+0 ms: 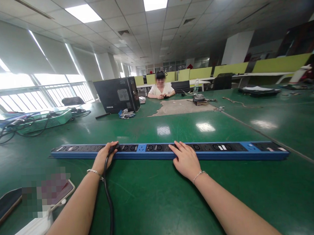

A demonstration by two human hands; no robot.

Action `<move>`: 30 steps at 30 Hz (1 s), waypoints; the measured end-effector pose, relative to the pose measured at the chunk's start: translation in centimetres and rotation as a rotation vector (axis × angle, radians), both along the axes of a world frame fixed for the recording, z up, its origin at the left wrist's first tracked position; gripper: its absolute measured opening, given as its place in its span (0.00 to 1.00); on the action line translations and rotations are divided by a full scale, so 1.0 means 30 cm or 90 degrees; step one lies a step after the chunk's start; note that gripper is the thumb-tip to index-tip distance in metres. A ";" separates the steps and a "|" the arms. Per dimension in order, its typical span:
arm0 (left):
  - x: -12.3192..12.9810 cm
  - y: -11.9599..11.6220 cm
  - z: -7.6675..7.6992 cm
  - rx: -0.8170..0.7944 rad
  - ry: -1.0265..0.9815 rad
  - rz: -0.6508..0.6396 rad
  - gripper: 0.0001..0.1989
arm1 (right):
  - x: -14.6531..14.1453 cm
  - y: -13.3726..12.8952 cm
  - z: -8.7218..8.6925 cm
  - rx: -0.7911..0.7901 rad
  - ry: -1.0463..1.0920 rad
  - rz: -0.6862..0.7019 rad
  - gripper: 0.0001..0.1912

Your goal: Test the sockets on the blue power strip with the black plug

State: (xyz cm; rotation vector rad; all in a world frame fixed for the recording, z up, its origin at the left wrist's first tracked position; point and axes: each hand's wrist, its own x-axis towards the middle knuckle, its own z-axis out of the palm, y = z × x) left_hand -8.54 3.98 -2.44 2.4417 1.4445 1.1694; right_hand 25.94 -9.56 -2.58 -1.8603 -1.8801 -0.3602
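A long blue and black power strip (158, 156) lies across the green table, its sockets facing up. My left hand (104, 158) is closed around the black plug (115, 147) of a power cord, held at the strip's left half. From the plug, the black cord (108, 199) runs down toward me. Whether the plug's pins are inside a socket is hidden by my fingers. On the strip, right of its middle, my right hand (185, 158) rests with fingers stretched out over the sockets, holding nothing.
A black computer case (116, 95) stands at the back left, with gloves (126, 114) beside it. Farther left is a green basket (46, 120) with cables. A person (161, 88) sits across the table. A phone-like object (58, 194) lies near my left forearm.
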 end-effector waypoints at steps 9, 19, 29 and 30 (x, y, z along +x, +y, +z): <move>-0.022 0.009 0.018 0.045 0.133 -0.005 0.18 | -0.003 -0.002 -0.003 -0.001 -0.003 -0.003 0.28; 0.019 -0.015 0.001 0.010 -0.054 0.013 0.17 | -0.002 0.001 -0.008 0.017 -0.008 -0.005 0.28; 0.300 -0.127 0.086 0.007 -0.115 0.001 0.16 | -0.006 0.004 -0.008 0.011 0.000 -0.009 0.27; 0.325 -0.126 0.070 -0.011 -0.102 -0.019 0.16 | -0.007 0.004 -0.009 0.011 -0.001 -0.009 0.28</move>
